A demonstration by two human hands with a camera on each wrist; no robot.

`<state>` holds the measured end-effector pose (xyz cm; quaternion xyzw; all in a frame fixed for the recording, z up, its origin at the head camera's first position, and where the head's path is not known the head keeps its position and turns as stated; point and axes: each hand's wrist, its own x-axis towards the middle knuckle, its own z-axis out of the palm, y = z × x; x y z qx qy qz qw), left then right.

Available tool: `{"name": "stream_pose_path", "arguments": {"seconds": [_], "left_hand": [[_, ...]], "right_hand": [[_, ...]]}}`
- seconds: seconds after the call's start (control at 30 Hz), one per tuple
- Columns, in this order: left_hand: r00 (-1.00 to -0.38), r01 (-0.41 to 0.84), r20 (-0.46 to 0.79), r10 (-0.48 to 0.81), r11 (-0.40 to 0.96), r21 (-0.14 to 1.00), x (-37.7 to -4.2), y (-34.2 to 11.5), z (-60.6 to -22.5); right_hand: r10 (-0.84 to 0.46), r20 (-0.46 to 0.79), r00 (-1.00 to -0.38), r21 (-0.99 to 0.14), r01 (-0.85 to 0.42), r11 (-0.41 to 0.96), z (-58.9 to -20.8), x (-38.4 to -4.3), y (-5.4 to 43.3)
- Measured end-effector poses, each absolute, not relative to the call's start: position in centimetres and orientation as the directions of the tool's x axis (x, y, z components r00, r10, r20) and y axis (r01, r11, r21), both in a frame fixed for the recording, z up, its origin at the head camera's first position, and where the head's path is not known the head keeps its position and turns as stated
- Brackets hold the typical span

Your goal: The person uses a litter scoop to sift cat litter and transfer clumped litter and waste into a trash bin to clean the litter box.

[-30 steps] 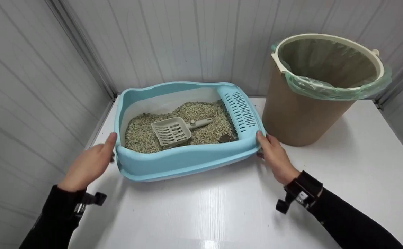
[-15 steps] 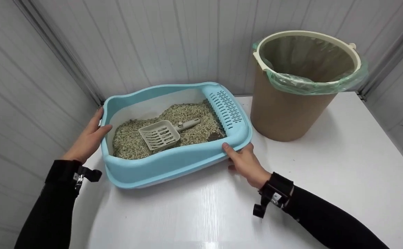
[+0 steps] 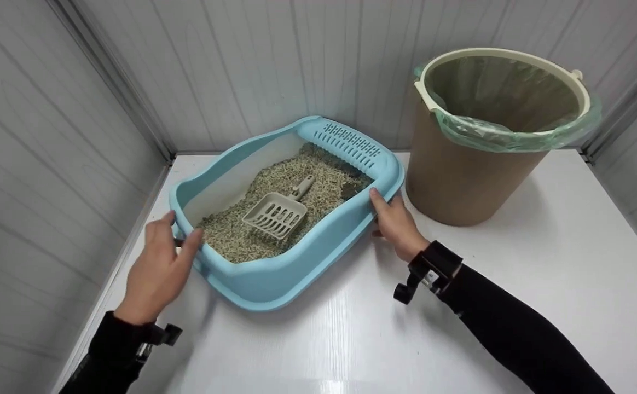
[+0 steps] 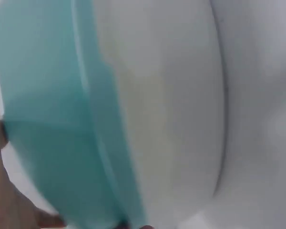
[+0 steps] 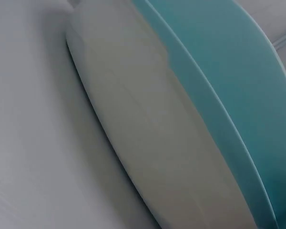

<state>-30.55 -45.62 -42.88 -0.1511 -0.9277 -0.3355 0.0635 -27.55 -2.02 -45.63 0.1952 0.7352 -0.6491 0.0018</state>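
1. We locate the light-blue and white plastic litter tray [image 3: 291, 276] at frame centre, set diagonally.
2. Our right hand [image 3: 398, 224] grips its right front edge, thumb above, fingers curled below.
3. Our left hand [image 3: 157, 268] is at its left end; we cannot tell whether those fingers grasp.
4. Inside, a beige slotted plastic scoop [image 3: 277, 215] rests on grainy litter [image 3: 274, 176].

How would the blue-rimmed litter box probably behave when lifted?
The litter box looks stiff, judging by its thick moulded walls. It is probably fairly heavy, given the litter inside. The scoop lying loose on top might slide if the box tilts.
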Motion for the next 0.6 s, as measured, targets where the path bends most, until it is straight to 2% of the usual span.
{"name": "stream_pose_path", "arguments": {"seconds": [0.13,0.23,0.3,0.43,0.6], "left_hand": [[-0.959,0.281,0.173,0.225,0.657,0.699,-34.5,-47.1,-42.2],[-0.946,0.241,0.072,0.315,0.540,0.807,-37.4,-47.8,-42.6],[-0.937,0.204,0.024,0.349,0.490,0.848,-38.1,-47.9,-43.2],[-0.932,0.221,0.037,0.359,0.487,0.845,-37.2,-48.0,-43.7],[-0.916,0.277,0.062,0.396,0.516,0.811,-33.6,-47.5,-43.4]], "right_hand": [[0.233,-0.238,-0.943,-0.964,0.258,0.059,-45.4,-25.5,-5.0],[0.224,-0.186,-0.957,-0.981,0.195,0.018,-45.5,-24.9,-6.8],[0.241,-0.160,-0.957,-0.986,0.169,0.016,-45.6,-24.8,-7.3],[0.231,-0.128,-0.965,-0.991,0.132,0.002,-45.4,-25.5,-6.8],[0.156,-0.115,-0.981,-0.993,0.113,-0.024,-45.2,-26.6,-3.6]]}}
